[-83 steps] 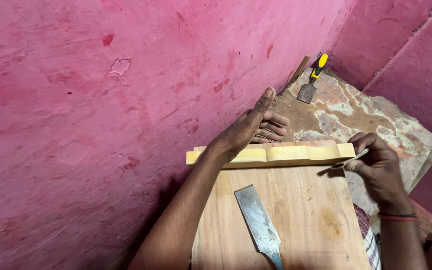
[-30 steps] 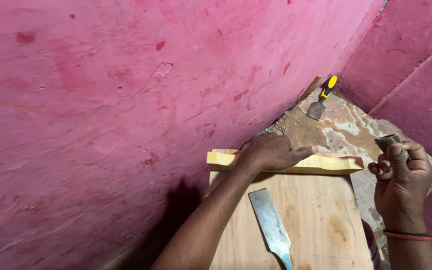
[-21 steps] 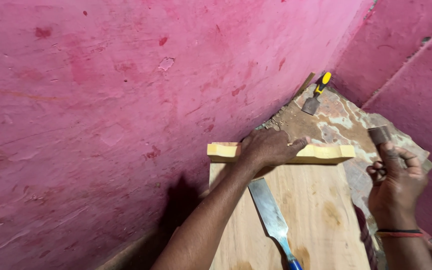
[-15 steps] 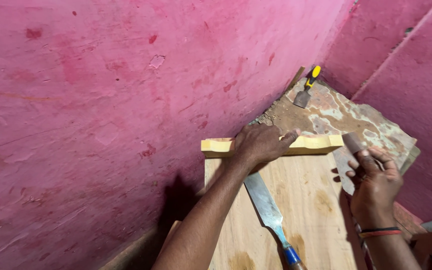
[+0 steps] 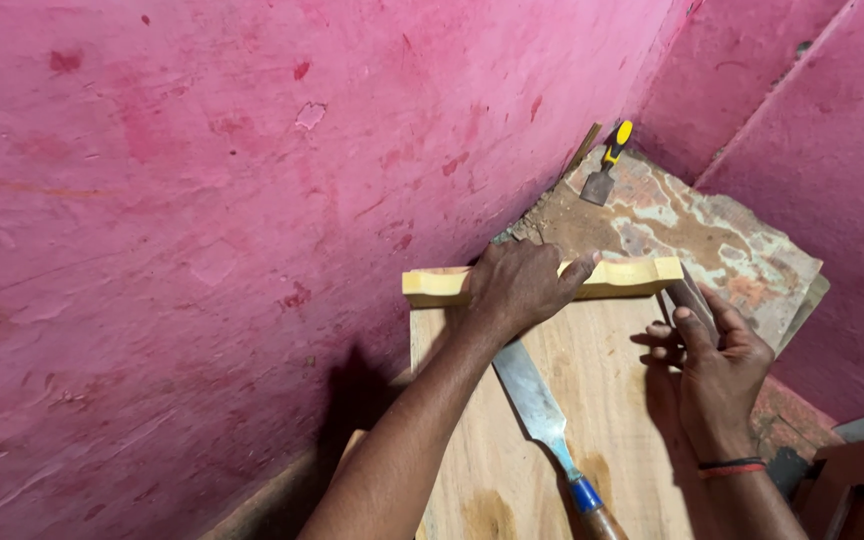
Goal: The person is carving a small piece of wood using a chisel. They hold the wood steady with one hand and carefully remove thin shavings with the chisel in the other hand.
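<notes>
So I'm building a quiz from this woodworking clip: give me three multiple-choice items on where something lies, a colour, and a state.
1. Where does the blue-collared chisel lie?
A. on the wooden board
B. against the far corner
C. in the right hand

2. What colour is the handle of the small chisel at the back?
A. green
B. yellow and black
C. white

3. What is the left hand doing?
A. hanging free
B. gripping the blue-collared chisel
C. pressing on the pale moulded strip

Answers: 1 A, its blade rests flat on the wooden board. 2 B, the handle shows yellow with black. 3 C, the palm and fingers lie over the pale moulded strip, while the right hand grips a metal tool by the strip's end.
</notes>
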{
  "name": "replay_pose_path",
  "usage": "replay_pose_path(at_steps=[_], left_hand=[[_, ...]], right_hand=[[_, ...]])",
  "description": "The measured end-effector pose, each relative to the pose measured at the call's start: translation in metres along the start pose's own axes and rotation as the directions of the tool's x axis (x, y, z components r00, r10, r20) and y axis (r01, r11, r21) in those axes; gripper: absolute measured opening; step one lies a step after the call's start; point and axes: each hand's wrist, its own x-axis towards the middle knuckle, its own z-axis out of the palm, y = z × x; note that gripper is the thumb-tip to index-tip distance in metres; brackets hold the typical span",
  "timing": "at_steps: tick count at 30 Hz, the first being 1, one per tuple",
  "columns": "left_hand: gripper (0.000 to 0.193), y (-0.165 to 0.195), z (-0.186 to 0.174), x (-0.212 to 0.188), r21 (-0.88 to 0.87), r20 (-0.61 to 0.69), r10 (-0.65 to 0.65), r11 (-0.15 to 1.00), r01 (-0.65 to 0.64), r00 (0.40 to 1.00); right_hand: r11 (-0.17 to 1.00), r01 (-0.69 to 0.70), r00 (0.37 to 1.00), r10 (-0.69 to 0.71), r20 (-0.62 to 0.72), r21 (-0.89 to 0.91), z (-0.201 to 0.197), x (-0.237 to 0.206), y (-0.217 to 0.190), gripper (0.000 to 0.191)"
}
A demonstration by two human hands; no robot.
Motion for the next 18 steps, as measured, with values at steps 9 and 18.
replay_pose_path(at_steps=[9, 18], left_hand=[[0.076, 0.010, -0.012, -0.010, 0.043, 0.038, -0.026, 0.999, 0.024, 0.999], [0.078, 0.009, -0.006, -0.005, 0.052, 0.016, 0.015, 0.999, -0.016, 1.000]], right_hand=[[0.980, -0.012, 0.995, 0.032, 0.098, -0.198, -0.007, -0.009, 0.008, 0.049], [0.960, -0.120, 0.985, 0.147, 0.091, -0.252, 0.006, -0.013, -0.003, 0.058]])
